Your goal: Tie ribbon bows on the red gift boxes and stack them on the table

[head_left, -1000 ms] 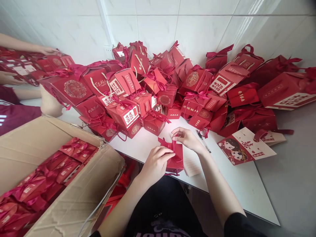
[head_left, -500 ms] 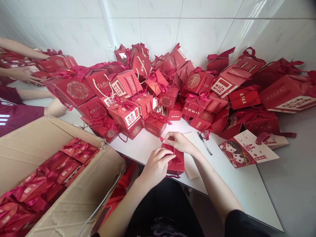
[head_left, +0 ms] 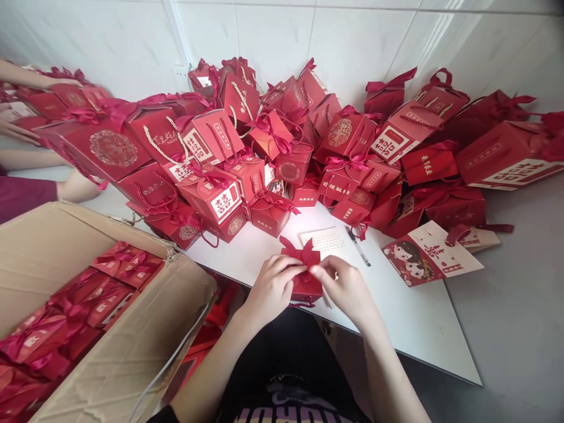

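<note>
A small red gift box [head_left: 307,289] stands on the white table near its front edge, right before my body. A red ribbon [head_left: 304,251] is looped over its top, with its two tails standing up on the far side. My left hand [head_left: 274,283] pinches the ribbon at the top of the box from the left. From the right, my right hand [head_left: 346,288] pinches the ribbon between thumb and forefinger. The knot itself is partly hidden by my fingers.
Many red gift boxes [head_left: 222,200] are heaped along the wall. An open carton [head_left: 189,305] of boxes stands at the left. A notebook [head_left: 328,238], a pen [head_left: 359,247] and a printed card box [head_left: 429,252] lie on the table. Another person's arm [head_left: 33,76] is at far left.
My right hand has moved from the box's far side to its right side, and the ribbon tails now show above the box. The view has shifted slightly.
</note>
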`<control>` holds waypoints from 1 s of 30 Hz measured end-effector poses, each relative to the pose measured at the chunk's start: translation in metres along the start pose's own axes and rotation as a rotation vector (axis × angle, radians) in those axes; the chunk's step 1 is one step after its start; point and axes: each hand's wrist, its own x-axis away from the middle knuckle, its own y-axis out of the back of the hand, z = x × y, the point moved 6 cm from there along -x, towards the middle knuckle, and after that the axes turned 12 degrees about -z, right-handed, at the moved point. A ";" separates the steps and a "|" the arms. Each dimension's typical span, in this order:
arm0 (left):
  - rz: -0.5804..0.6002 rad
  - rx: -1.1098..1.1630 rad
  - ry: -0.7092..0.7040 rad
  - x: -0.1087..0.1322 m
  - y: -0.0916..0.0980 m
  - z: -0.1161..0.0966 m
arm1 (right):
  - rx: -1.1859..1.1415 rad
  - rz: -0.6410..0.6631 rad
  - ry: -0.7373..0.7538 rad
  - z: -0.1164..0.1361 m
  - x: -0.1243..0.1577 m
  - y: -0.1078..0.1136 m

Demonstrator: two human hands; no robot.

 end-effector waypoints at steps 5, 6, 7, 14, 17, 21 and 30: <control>0.012 0.061 0.047 -0.005 0.000 0.003 | -0.003 0.010 -0.021 -0.002 0.020 -0.012; -0.012 0.086 0.073 -0.005 0.002 0.003 | -0.041 0.020 -0.043 -0.005 0.020 -0.016; -0.058 0.111 0.111 -0.004 0.005 0.004 | -0.084 0.035 -0.065 -0.008 0.019 -0.019; -0.245 0.171 0.569 0.022 0.013 0.027 | -0.287 0.101 -0.150 -0.021 0.016 -0.025; -0.171 0.316 0.714 0.024 0.008 0.033 | -0.382 0.141 -0.189 -0.023 0.015 -0.026; -0.131 0.426 0.776 0.020 0.005 0.041 | -0.533 0.221 -0.311 -0.026 0.016 -0.030; -0.056 0.399 0.727 0.020 -0.003 0.046 | -0.807 0.274 -0.520 -0.042 0.019 -0.038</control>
